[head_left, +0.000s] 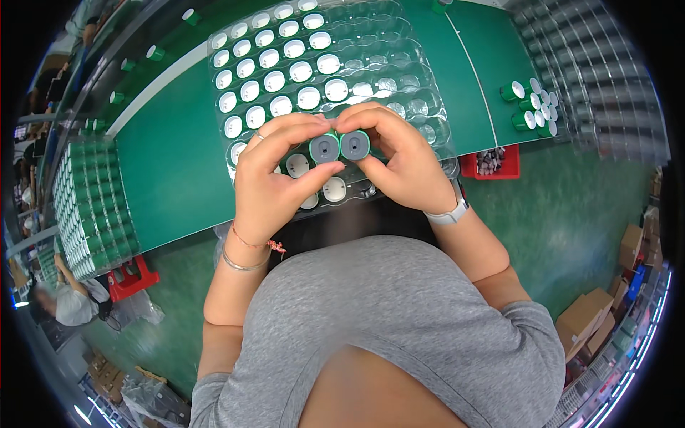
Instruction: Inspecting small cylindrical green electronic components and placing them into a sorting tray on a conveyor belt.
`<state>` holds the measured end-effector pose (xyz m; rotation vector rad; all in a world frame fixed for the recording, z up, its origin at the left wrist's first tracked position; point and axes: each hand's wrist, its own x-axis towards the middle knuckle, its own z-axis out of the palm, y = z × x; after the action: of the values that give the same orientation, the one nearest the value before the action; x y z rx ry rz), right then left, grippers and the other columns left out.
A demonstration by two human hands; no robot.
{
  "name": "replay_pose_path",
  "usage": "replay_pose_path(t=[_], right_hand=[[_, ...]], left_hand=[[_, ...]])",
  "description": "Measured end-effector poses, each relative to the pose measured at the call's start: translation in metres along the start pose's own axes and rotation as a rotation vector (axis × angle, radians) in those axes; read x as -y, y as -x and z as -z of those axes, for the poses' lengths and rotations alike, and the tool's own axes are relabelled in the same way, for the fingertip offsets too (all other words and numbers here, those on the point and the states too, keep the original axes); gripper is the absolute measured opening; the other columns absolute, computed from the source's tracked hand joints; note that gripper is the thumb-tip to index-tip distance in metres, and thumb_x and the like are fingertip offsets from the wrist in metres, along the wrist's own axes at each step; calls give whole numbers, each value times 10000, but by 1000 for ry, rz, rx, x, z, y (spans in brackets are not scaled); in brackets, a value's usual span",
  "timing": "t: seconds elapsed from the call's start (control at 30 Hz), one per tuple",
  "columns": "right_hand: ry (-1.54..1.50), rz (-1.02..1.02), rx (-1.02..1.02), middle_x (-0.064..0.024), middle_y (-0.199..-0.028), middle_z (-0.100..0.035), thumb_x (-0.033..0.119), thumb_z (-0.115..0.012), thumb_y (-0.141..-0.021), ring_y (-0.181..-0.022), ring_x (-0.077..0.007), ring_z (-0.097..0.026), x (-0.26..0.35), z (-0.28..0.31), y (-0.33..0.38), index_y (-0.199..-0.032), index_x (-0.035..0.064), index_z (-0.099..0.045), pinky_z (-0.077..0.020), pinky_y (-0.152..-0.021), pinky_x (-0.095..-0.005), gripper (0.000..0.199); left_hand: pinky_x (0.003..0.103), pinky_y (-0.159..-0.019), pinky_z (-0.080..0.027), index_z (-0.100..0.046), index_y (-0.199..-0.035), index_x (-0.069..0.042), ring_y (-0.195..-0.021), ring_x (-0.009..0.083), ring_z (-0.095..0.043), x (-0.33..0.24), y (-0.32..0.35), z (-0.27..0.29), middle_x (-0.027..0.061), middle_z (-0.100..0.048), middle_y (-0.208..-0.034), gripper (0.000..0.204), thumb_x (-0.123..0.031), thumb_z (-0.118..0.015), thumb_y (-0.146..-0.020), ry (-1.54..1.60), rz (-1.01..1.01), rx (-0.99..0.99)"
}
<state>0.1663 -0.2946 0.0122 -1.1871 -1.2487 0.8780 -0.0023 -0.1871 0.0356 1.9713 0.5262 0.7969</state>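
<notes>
Between my fingers and thumbs I hold two short green cylinders side by side, their grey ends with a small dark centre facing up. My left hand [275, 164] is closed round the left cylinder [325, 148], and my right hand [396, 153] round the right cylinder [354, 145]. The two touch or nearly touch. Beneath them lies a clear plastic tray [421, 78] with round pockets. Its left columns hold many green cylinders with white tops [300, 71]. Some pockets near my body are hidden by my hands.
On the green table [168, 175], a group of green cylinders [524, 120] lies at the right beside stacked clear trays [592, 57]. A filled tray stack [93, 200] stands at the left. A red bin [508, 165] sits below the right edge. Another person [75, 299] is at far left.
</notes>
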Motion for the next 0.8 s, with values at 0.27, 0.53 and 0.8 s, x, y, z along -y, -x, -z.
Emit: replay_pose_path(t=[0.27, 0.53, 0.8], right_hand=[[-61, -31, -31, -105, -1252, -508, -114, -560, -868, -1180, -196, -534, 5, 0, 3, -1256, 3, -558, -451, -1010, -317, 406], [401, -51, -207, -94, -1201, -556, -46, -664, -844, -1017, -142, -550, 25, 15, -4, -1316, 16, -548, -501, -831, -276, 490], [797, 139, 4, -150, -1196, -598, 42, -744, -773, -1069, -356, -582, 12, 6, -23, -1221, 27, -577, -475, -924, -405, 478]], left_hand=[[308, -792, -527, -713, -1020, -35, -951, 202, -658, 4, -6, 12, 84, -700, -1064, 395, -94, -864, -659, -245, -191, 51], [313, -919, -548, -652, -1129, 22, -1046, 205, -645, 11, 4, 35, 123, -629, -1163, 442, 69, -801, -716, 211, 180, -13], [359, -960, -554, -606, -1123, 62, -1119, 240, -617, 24, 8, 37, 126, -534, -1232, 399, 168, -701, -750, 498, 295, 27]])
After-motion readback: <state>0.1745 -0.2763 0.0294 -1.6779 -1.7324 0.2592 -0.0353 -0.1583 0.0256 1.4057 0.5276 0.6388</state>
